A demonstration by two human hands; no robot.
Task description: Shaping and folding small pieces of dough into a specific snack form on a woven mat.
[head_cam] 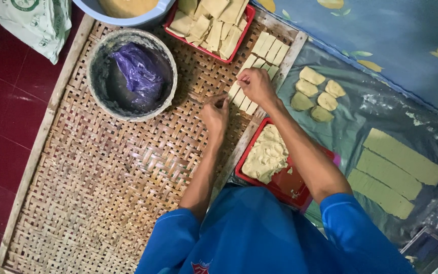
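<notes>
Head view: left hand (215, 112) and right hand (256, 85) pinch pale dough strips (259, 56).

There is one view only, from a camera worn on the person's head, looking almost straight down at the floor work area. It sits close enough that the person's blue sleeves and both forearms fill the lower middle, running up from the bottom edge toward the centre. The woven bamboo tray (102, 167) spreads across the left and middle, its far end cut by the top edge. The red floor (6, 127) shows down the left, and the plastic sheet (381, 111) covers the right, running out of frame. No second view overlaps this one.
</notes>
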